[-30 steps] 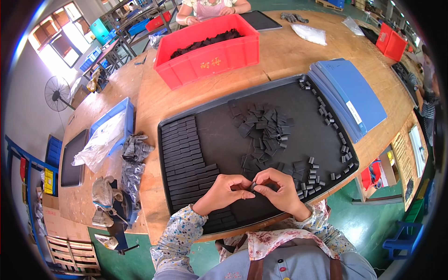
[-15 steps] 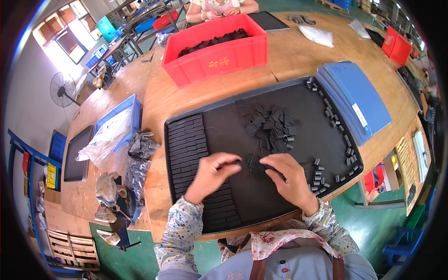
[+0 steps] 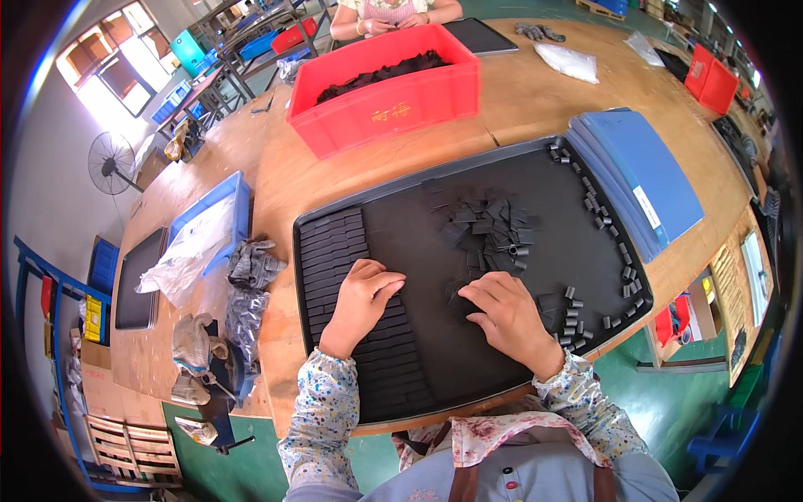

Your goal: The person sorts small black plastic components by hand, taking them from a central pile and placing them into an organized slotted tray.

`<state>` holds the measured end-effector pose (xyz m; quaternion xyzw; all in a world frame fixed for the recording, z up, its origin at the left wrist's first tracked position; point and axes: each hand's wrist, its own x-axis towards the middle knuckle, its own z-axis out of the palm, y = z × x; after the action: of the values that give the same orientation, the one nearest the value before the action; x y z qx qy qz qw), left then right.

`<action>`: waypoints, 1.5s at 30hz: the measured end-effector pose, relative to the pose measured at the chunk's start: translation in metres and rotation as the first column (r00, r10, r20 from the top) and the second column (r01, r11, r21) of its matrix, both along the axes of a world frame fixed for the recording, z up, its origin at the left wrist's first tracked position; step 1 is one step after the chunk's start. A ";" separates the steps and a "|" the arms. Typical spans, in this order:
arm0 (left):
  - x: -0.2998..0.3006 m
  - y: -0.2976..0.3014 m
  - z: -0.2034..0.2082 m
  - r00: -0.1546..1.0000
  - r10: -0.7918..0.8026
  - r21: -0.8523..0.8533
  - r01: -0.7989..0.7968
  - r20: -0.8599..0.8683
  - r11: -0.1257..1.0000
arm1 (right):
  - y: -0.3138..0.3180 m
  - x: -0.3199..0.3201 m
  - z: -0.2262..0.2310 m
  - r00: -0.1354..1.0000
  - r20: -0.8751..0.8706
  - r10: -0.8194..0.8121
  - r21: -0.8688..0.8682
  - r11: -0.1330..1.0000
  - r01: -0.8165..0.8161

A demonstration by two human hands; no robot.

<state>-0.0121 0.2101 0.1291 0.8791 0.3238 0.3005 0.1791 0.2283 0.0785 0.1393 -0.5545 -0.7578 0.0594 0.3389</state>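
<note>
1. Head view, and the left hand (image 3: 361, 303) is at the inner edge of the packed strips (image 3: 333, 247), thumb and fingertips drawn close; whether anything is pinched there, one cannot tell.
2. Over to the right hand (image 3: 512, 320): thumb a little apart from the fingers, a narrow gap, palm down near the loose flats (image 3: 493, 219). Whether a flat lies under those fingertips is too dark to say.
3. Now the layout! All three kinds of black piece sit in one tray (image 3: 535, 180), whose raised rim probably keeps small parts from straying.
4. Strips fill the left side, butted tight in columns; such packing likely saves room and keeps them square.
5. Flats lie in a loose heap mid-tray, seemingly put there so either hand can get at them.
6. Small tubes (image 3: 626, 273) line the right side, some upright, some tipped, well apart from the strips, perhaps so the kinds don't mix.
7. Beyond the tray stands the red bin (image 3: 393, 121), dark pieces inside, a co-worker's hands (image 3: 386, 28) behind it.
8. Blue folders (image 3: 648, 171) lie stacked just beside the tray, outside its rim.
</note>
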 end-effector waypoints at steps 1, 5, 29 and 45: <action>0.001 0.001 0.001 1.000 0.011 -0.030 -0.010 0.011 1.000 | 0.000 0.000 0.000 1.000 0.000 -0.009 0.001 1.000 0.009; -0.003 -0.001 0.003 0.999 0.032 -0.093 -0.029 0.022 0.995 | 0.000 -0.002 -0.003 0.985 -0.170 -0.018 0.068 0.997 0.030; 0.042 -0.058 0.003 0.888 -0.044 -0.738 0.408 0.459 0.538 | 0.007 0.054 -0.014 0.941 -0.026 -0.337 -0.047 0.941 0.336; 0.029 -0.055 0.000 0.899 -0.052 -0.800 0.412 0.434 0.436 | -0.007 0.009 0.003 0.853 -0.436 0.288 -0.196 0.894 -0.402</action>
<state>0.0167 0.1555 0.1290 0.6297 0.2679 0.2123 0.6976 0.2377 0.0713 0.1418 -0.4263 -0.7450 0.3371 0.3867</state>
